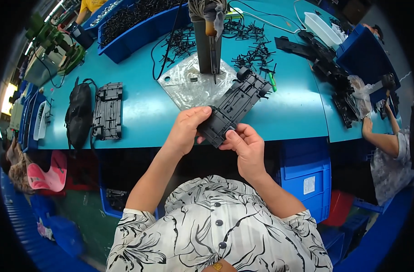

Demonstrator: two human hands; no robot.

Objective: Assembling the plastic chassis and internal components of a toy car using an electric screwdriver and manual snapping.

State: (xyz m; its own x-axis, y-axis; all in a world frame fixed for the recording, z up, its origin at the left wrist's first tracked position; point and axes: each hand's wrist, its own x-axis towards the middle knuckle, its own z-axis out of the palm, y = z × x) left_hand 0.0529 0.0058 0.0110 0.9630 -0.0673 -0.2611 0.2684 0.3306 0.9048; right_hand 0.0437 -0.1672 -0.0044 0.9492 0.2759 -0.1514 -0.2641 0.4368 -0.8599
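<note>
A black plastic toy car chassis [238,100] is tilted up between my two hands above the table's front edge. Its far end, with wheel mounts, points away and to the right. My left hand [192,126] grips the near left side, thumb lying on top. At the near right corner, my right hand [244,147] pinches the chassis between thumb and fingers. Just beyond it, an upright post [201,47] with a thin vertical tool [214,59] rises from a shiny metal plate [182,79]. The chassis covers part of that plate.
Left on the teal table lie another black chassis [108,111] and a black bag [78,113]. Small black parts [254,52] are scattered behind the post. A blue bin [125,47] stands far left. At right are black car parts [331,72] and a co-worker's arm [380,138].
</note>
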